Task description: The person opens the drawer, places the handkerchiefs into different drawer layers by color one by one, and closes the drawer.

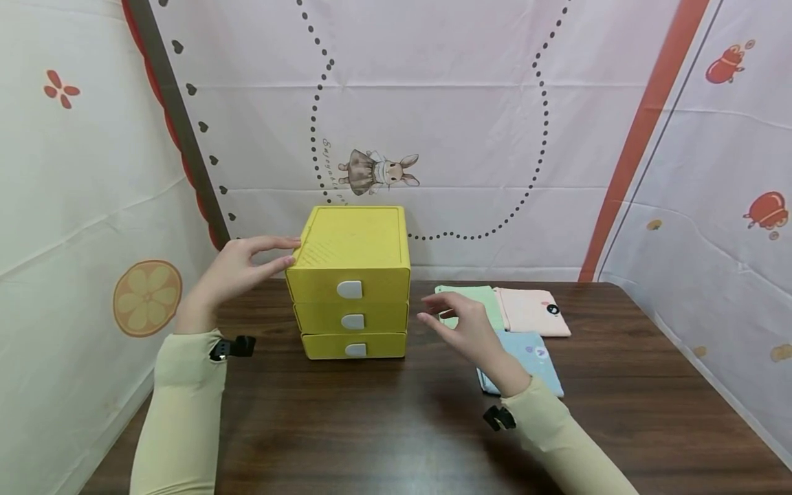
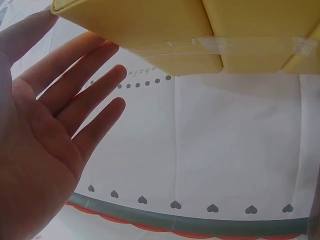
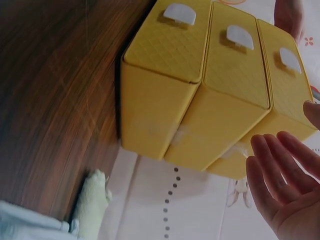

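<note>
A yellow three-drawer box (image 1: pixel 359 240) with white tab handles (image 1: pixel 349 289) stands upright on the table, all its drawers closed. At its upper left edge, my left hand (image 1: pixel 238 265) rests its fingertips on the side, thumb nearer the front. The left wrist view shows those fingers (image 2: pixel 90 100) spread and fairly straight along the box's side, where clear tape (image 2: pixel 215 46) runs across. My right hand (image 1: pixel 464 323) hovers off the box's right side, fingers relaxed and holding nothing. From the right wrist, its loosely bent fingers (image 3: pixel 275 175) appear beside the yellow drawers (image 3: pixel 160 100).
To the right lie folded cloths: a green one (image 1: pixel 479 302), a pink one (image 1: pixel 526 309) with a dark round mark, and a blue one (image 1: pixel 532 354) partly behind my right forearm. Patterned fabric walls (image 1: pixel 470 137) surround the brown wooden table (image 1: pixel 340 426).
</note>
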The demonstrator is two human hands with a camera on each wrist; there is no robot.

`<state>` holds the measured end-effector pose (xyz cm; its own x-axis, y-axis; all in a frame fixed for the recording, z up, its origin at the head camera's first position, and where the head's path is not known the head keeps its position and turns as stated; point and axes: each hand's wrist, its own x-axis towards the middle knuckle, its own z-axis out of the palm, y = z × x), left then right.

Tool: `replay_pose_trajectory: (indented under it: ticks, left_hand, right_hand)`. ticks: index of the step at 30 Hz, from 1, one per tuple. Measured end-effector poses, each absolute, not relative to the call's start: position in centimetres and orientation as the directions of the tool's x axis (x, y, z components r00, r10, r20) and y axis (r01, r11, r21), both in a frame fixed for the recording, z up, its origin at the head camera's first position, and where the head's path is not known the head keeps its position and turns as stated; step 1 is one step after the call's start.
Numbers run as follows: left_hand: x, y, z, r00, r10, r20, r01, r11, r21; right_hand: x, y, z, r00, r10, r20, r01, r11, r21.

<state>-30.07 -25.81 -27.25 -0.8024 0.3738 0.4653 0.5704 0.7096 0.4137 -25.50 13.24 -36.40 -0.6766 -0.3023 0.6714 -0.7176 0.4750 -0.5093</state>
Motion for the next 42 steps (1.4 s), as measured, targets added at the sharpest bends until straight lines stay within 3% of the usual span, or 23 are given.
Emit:
replay_pose_trajectory:
  ticks: [29, 42]
  left_hand:
    - [-30.3, -26.4, -27.0, -0.843, 0.351, 0.408, 0.523, 0.711, 0.470]
    - [-30.2, -26.2, -26.7, -0.854, 0.345, 0.390, 0.507, 0.721, 0.472]
  right_hand:
    - [-25.5, 9.3, -35.8, -0.673, -0.297, 0.678, -0.738, 0.339, -0.584]
    - [-25.9, 7.3, -35.4, -0.683, -0.311, 0.661, -0.729, 0.342, -0.592]
